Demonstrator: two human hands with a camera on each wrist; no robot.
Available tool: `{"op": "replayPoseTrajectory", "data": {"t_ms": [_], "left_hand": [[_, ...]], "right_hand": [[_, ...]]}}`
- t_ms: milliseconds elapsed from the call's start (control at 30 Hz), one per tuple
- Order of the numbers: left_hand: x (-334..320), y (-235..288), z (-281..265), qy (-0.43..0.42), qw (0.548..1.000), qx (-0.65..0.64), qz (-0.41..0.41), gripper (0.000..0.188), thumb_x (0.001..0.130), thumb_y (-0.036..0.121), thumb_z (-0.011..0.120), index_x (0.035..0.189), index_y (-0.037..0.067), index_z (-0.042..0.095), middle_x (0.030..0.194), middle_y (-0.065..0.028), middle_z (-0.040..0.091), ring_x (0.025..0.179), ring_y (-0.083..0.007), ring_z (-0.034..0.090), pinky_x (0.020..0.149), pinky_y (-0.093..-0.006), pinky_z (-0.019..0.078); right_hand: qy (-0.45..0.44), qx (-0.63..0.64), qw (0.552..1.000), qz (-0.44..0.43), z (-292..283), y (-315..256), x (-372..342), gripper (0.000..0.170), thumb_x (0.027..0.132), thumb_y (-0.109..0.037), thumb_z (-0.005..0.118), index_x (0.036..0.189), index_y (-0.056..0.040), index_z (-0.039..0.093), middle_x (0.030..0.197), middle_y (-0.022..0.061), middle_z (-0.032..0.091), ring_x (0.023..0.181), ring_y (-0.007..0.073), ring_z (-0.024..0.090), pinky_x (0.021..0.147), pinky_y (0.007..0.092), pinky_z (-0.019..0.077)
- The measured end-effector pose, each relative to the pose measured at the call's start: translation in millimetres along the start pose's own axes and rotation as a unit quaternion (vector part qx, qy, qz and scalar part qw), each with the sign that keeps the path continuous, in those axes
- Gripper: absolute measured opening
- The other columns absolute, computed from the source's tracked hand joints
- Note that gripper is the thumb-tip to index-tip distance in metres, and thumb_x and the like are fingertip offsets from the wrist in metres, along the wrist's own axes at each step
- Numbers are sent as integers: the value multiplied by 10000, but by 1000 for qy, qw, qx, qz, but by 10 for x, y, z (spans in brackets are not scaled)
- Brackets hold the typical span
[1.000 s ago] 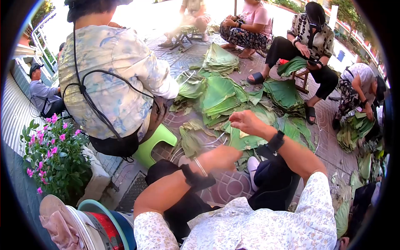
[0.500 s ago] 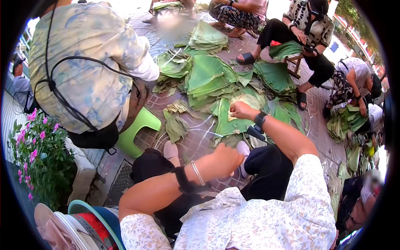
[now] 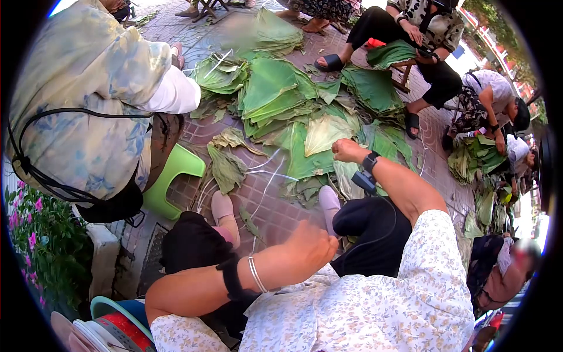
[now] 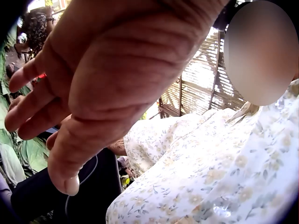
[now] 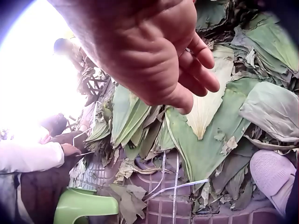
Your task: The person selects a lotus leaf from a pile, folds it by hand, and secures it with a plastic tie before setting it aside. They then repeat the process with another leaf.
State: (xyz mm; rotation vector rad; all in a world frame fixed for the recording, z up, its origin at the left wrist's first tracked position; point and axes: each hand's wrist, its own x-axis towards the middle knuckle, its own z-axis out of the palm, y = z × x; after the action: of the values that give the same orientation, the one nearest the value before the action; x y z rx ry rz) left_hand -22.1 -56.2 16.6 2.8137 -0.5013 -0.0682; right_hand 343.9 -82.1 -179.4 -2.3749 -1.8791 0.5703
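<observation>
My left hand (image 3: pixel 305 249) hovers over my lap in the head view. In the left wrist view its fingers are loosely bent, with nothing between them. Farther forward, my right hand (image 3: pixel 350 151) hangs above the leaf heap, its fingers relaxed and holding nothing in the right wrist view. Below it lies a pale yellowish dried leaf (image 5: pixel 210 102) on a broad green leaf (image 5: pixel 196 149). In the head view the large green leaf stack (image 3: pixel 272 88) spreads beyond the right hand.
White plastic strips (image 3: pixel 267 173) trail over the paving. A green stool (image 3: pixel 176 179) stands at the left under a seated person (image 3: pixel 82 105). Another person (image 3: pixel 434 35) sits at the upper right with leaves. A potted flowering plant (image 3: pixel 47 252) and buckets (image 3: pixel 120 328) are at the lower left.
The head view has tilted down and swung right, so the surroundings shift left and up in frame. Both empty hands have moved a little, the right one now over the leaf heap.
</observation>
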Motion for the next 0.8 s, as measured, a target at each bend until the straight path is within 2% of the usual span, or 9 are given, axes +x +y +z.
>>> {"op": "replayPoseTrajectory", "data": {"t_ms": [67,167,267,433,533,633,733,800], "left_hand": [[-3,-7,-57,-31,999,-35,-4,281,693,102,600,945,27,502,770,-55,521,722,-221,546,654,-355,387],[-37,-17,-73,-6,999,-43,4,285,709,108,600,961,25,497,784,-66,517,723,-227,540,658,-362,385],[-42,-16,-47,17,999,-40,4,305,712,121,610,976,25,494,799,-72,520,739,-233,546,663,-367,386],[-26,-10,37,5,1000,-6,-8,319,715,149,626,979,26,497,805,-77,529,763,-243,558,665,-372,390],[-23,-2,50,-7,1000,-6,-9,329,709,153,636,979,26,498,806,-82,531,771,-249,561,671,-378,394],[-29,4,36,-12,1000,-23,-10,333,705,147,640,979,25,497,807,-87,531,776,-256,563,679,-385,401],[-45,14,48,-12,999,-29,-11,327,708,136,635,982,24,496,811,-94,533,785,-262,565,687,-392,407],[-48,7,39,-12,999,-33,-10,317,713,127,624,984,22,497,811,-94,534,785,-264,566,692,-394,410]], "right_hand": [[-12,-11,1000,4,-54,-3,-74,126,636,-114,570,679,-5,616,744,223,617,739,392,602,658,452,478],[-90,-42,992,73,-29,48,-160,240,683,-205,655,825,-12,642,801,185,641,805,353,619,717,420,493],[-96,-36,994,39,77,31,-264,231,680,-196,657,815,-8,646,795,191,638,800,354,619,710,425,491],[-100,-35,994,0,276,-39,-255,207,679,-184,654,823,-35,654,817,175,646,819,346,618,706,422,488],[-132,-39,990,4,317,-64,-218,203,678,-179,653,827,-41,650,816,174,645,816,347,616,697,421,488],[-89,-17,996,-12,348,-103,-263,128,664,-136,570,697,-30,632,721,181,628,719,388,603,629,447,495],[-98,-36,994,-20,443,-124,-324,125,665,-133,566,675,-22,623,720,178,629,729,384,606,634,449,500],[-109,-53,992,-26,514,-132,-370,143,667,-156,591,716,-26,626,731,189,627,738,379,611,646,451,492]]}}
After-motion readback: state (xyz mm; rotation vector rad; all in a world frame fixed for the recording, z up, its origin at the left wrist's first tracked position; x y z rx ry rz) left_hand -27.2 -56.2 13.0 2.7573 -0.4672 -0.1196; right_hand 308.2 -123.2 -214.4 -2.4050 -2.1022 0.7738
